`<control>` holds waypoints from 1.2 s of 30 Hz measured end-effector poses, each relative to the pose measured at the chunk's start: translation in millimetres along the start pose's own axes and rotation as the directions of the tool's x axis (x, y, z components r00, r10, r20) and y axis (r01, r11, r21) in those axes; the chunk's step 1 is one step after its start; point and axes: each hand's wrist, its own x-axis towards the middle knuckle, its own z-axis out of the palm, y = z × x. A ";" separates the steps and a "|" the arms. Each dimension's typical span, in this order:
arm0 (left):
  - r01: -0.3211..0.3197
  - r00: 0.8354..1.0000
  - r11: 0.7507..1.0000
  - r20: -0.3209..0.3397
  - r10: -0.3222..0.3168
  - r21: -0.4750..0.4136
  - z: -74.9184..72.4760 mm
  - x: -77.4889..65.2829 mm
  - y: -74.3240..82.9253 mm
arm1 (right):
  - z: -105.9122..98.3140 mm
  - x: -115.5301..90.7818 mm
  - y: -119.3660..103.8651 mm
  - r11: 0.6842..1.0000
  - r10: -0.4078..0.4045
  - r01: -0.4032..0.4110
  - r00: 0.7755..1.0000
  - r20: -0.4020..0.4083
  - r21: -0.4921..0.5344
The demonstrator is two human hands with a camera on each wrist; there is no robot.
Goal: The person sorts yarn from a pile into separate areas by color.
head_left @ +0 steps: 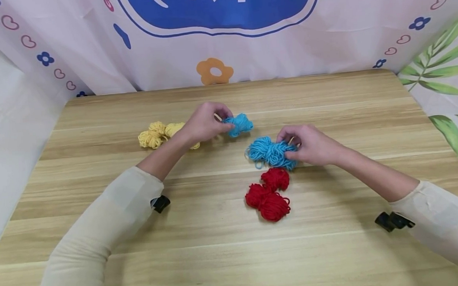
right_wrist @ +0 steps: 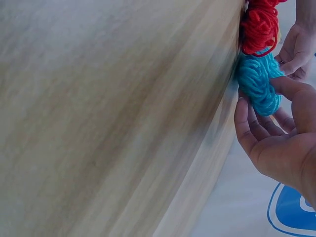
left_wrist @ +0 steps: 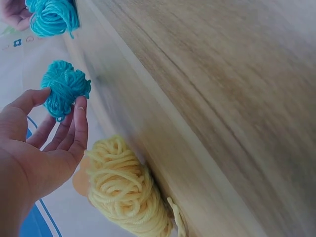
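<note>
My left hand (head_left: 208, 122) pinches a small blue yarn bundle (head_left: 240, 125) between thumb and fingers, towards the back of the table. In the left wrist view that blue bundle (left_wrist: 64, 89) is tied in at its middle. My right hand (head_left: 310, 145) grips the right end of a larger blue yarn bundle (head_left: 268, 151); in the right wrist view the thumb lies on top of this bundle (right_wrist: 259, 84) and the fingers curl below. Red yarn bundles (head_left: 273, 205) lie just in front of it. Yellow yarn (head_left: 152, 136) lies behind the left forearm, which partly hides it.
The wooden table (head_left: 204, 256) carries all the yarn. Behind it hangs a white printed cloth (head_left: 286, 53) with a blue emblem. Black wrist cameras (head_left: 392, 221) stick out from under both sleeves. A leaf-patterned cloth (head_left: 443, 75) hangs at the right edge.
</note>
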 end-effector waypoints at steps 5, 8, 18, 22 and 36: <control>0.028 1.000 0.999 0.002 -0.028 0.020 0.2 3.1 -1.2 | -1.9 -0.9 -1.0 1.000 -0.003 0.003 1.000 -0.004 -0.021; 0.039 0.999 0.999 0.003 -0.040 0.028 0.2 4.0 -1.5 | -2.6 -1.4 -1.9 1.000 0.001 -0.001 1.000 -0.006 -0.021; 0.057 0.998 0.998 0.013 -0.057 0.028 0.6 5.8 -2.1 | -3.7 -1.7 -3.0 1.000 0.001 -0.002 1.000 -0.013 -0.011; 0.083 0.996 0.997 0.016 -0.083 0.008 0.1 6.6 -2.3 | -4.6 -1.8 -3.3 1.000 -0.004 0.004 1.000 -0.024 -0.003; 0.095 0.994 0.995 0.054 -0.095 0.014 -0.2 9.9 -1.6 | -11.5 -1.6 -7.0 1.000 0.008 -0.007 0.999 -0.045 0.021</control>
